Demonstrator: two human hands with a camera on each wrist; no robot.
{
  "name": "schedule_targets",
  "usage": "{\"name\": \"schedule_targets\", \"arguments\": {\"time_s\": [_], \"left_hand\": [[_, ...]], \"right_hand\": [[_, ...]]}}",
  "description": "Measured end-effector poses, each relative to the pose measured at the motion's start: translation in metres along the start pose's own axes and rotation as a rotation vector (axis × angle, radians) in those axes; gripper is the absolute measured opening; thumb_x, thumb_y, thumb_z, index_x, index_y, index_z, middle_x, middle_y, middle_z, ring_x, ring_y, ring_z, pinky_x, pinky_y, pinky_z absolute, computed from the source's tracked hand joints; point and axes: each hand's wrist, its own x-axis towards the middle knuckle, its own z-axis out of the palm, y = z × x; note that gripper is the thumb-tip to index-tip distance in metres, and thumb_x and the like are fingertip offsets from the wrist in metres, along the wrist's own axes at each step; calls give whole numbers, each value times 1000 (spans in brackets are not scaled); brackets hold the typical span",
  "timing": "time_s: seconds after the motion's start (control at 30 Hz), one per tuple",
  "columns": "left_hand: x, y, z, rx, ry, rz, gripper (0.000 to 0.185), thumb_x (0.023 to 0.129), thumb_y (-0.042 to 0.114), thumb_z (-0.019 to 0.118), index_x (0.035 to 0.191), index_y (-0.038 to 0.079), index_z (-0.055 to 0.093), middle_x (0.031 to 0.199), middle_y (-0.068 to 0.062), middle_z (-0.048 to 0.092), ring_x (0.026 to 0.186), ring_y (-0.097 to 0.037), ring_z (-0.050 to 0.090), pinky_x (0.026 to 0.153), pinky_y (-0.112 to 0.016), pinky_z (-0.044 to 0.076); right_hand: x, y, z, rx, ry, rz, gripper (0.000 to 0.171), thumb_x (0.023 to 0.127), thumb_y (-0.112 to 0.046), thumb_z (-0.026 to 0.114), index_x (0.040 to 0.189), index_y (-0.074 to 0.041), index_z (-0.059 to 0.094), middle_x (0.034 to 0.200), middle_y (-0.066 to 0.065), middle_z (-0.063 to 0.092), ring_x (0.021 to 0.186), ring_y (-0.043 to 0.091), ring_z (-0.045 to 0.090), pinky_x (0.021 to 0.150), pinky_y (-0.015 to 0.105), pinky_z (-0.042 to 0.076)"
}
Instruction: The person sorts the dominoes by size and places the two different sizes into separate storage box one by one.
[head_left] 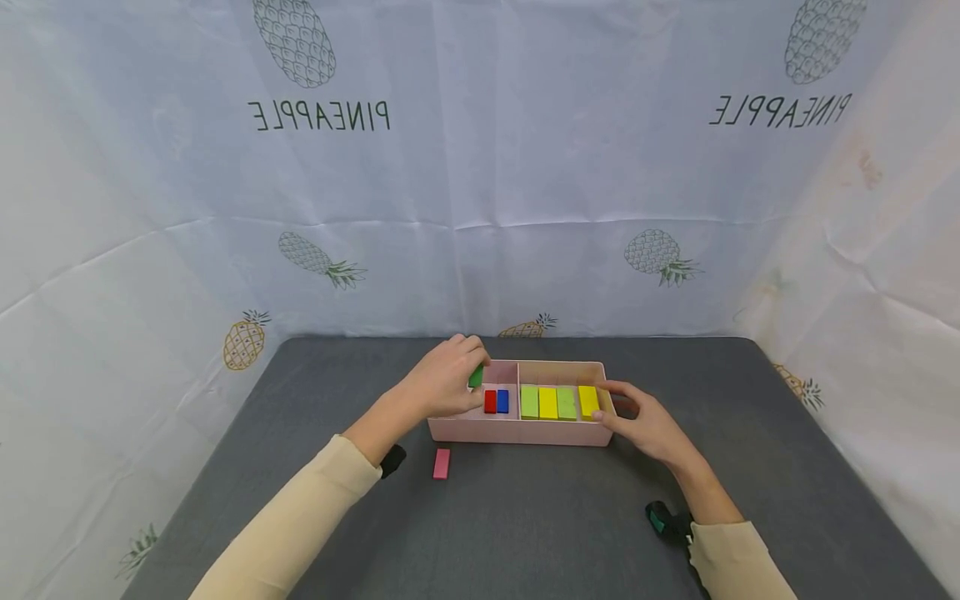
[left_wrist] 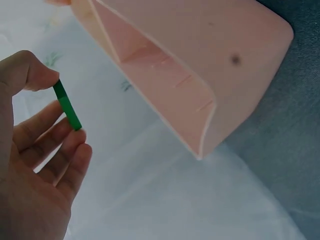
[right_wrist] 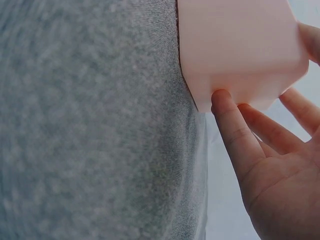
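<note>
Thumb and fingertips of my left hand [head_left: 450, 379] pinch a thin green block [left_wrist: 69, 107] above the left compartment of a pink divided box [head_left: 517, 432]. In that compartment a red block [head_left: 491, 402] and a blue block [head_left: 503, 402] stand side by side. The right compartment holds light green blocks [head_left: 529, 402] and yellow blocks [head_left: 588, 402] in a row, with a gap before the last yellow one. My right hand [head_left: 645, 421] holds the box's right end, thumb at the front corner of the rim and fingers against the end wall [right_wrist: 240, 50].
A pink block [head_left: 442, 464] lies on the dark grey table [head_left: 517, 517] in front of the box's left end. Behind the table hangs a white cloth [head_left: 480, 167] with pineapple prints, and cloth also closes both sides.
</note>
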Motion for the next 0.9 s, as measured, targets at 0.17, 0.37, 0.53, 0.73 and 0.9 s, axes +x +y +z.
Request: {"name": "schedule_targets", "arguments": {"time_s": [0.17,0.37,0.53,0.73,0.9], "left_hand": [[5,-6,12,-10,-27,-18,32,85,16,69,115,6,68,112,-5,61,92,-20,49,77,-33,46],[11,-15,28,-20,-89,-60,32,86,17,71,116,5,68,108,-4,60,90,-20,48,75,-33,47],[14,-21,43,-33,-168,-119,33,86,20,73,116,8,68,104,-1,57,91,-19,48,75,-33,48],[17,-25,55,-34,-220,-143,31,86,19,71,116,10,68,109,-1,59,96,-20,50,78,-37,50],[21,-28,63,-47,-262,-150,27,88,18,70,114,10,69,114,-3,61,101,-22,53,85,-37,52]], "right_hand": [[0,0,0,9,-4,-1,76,96,-41,70,153,-3,39,155,26,38,136,51,44,98,64,47],[0,0,0,11,-4,-2,76,96,-42,70,153,-3,39,155,26,39,135,51,45,98,63,47],[0,0,0,14,-2,-1,76,95,-42,70,153,-3,39,154,25,39,135,51,45,98,63,47],[1,1,1,17,-1,-3,75,96,-40,71,153,-4,39,155,24,39,135,50,46,97,61,48],[2,1,0,23,-3,-16,75,96,-41,71,153,-4,39,154,24,40,134,49,47,97,61,49]]}}
